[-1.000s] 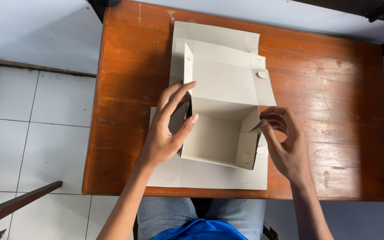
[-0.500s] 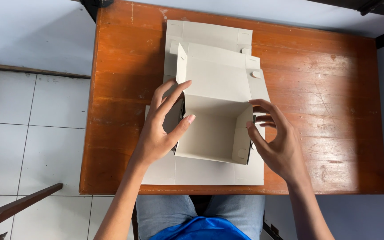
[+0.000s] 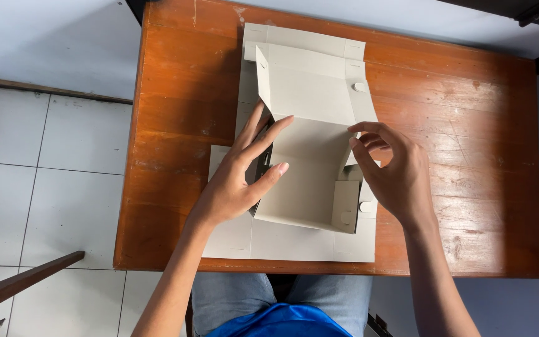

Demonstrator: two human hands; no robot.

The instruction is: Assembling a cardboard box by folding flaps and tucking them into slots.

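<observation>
Grey card box (image 3: 307, 150), half folded, lies flat-based on the wooden table (image 3: 463, 125), near its middle and front edge.

Left hand (image 3: 241, 178): fingers spread and open, palm against the raised left wall of the box, thumb inside the fold. Same place as half a second ago.

Right hand (image 3: 394, 171): fingers curled, tips pinching the top of the right side flap (image 3: 347, 206). A second ago it held that flap lower, near the front corner; now it has shifted up and inward, toward the box's middle. The flap stands upright, close to the box floor's right edge.

Back lid panel is raised, tilted away. Blue shirt and jeans (image 3: 269, 299) show below the table edge; white floor tiles (image 3: 38, 168) at left.
</observation>
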